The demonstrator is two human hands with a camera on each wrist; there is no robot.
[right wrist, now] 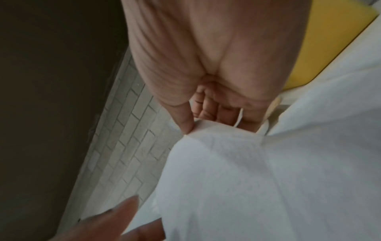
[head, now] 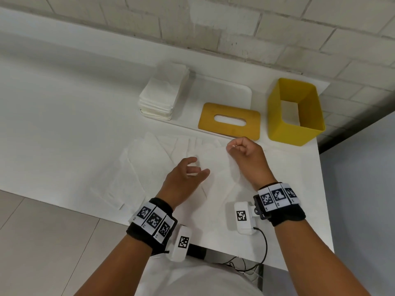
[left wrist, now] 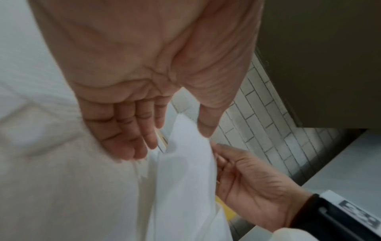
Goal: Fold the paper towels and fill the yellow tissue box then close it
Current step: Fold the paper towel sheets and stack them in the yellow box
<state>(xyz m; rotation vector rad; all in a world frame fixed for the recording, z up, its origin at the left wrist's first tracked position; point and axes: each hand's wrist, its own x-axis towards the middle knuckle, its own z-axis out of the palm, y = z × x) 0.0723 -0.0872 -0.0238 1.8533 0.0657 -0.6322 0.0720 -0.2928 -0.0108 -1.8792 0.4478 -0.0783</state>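
Note:
My right hand (head: 232, 146) pinches the upper edge of a white paper towel (head: 222, 165) and holds it lifted off the table; in the right wrist view the thumb and fingers (right wrist: 186, 125) close on the towel (right wrist: 247, 179). My left hand (head: 197, 167) hovers just left of that sheet with relaxed fingers. Its thumb and fingers (left wrist: 148, 138) lie either side of the towel's edge (left wrist: 185, 163) without clamping it. The yellow box (head: 296, 112) stands open at the back right. Its slotted yellow lid (head: 229, 120) lies flat to the left of it.
A stack of folded paper towels (head: 158, 97) sits at the back on a white tray (head: 239, 92). Several loose unfolded towels (head: 136, 167) lie spread over the white table (head: 64, 124). The table's right edge (head: 322, 189) is close to my right wrist. A brick wall (head: 213, 28) runs behind.

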